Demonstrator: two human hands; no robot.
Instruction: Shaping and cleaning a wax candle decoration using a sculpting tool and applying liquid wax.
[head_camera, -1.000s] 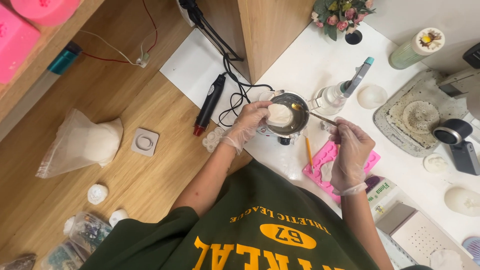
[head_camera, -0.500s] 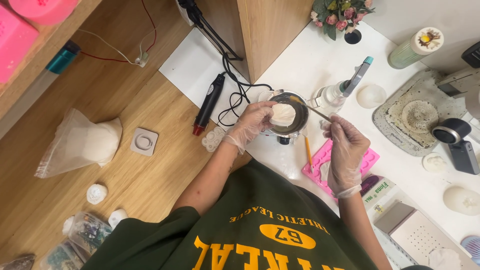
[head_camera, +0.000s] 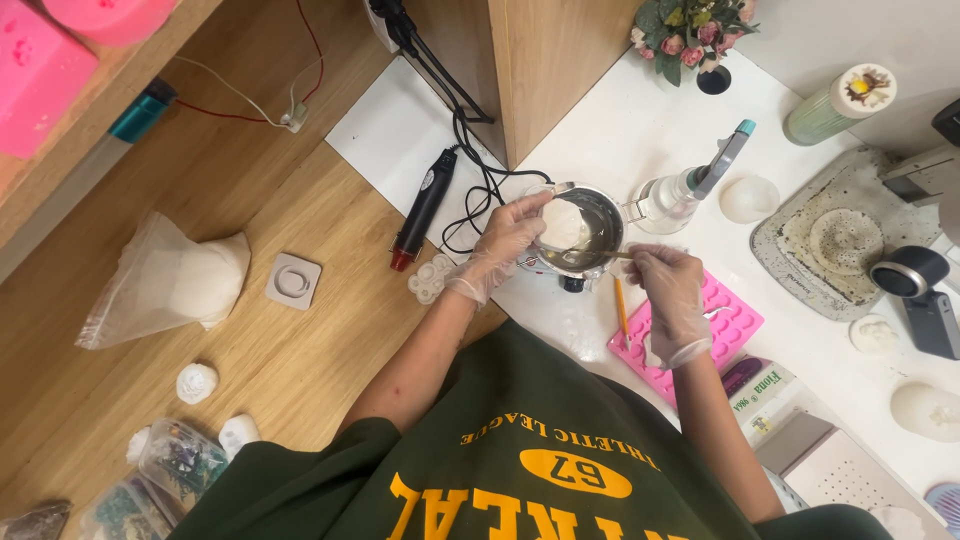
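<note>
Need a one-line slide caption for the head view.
Gloved left hand steadies a small metal pot; right hand stirs with a stick.

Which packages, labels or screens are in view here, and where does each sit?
Small box: white table, right of the right hand; green, white and purple.
Clear plastic bag: wooden floor, far left; white lumps inside.
Green cylinder: top right; round pictured lid.
No screens show.

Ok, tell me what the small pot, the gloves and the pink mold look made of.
Small pot: likely polished steel, grey and reflective. Gloves on left hand and right hand: thin clear plastic, wrinkled, skin showing through. Pink mold: probably silicone, matte with soft-edged cavities.
</note>
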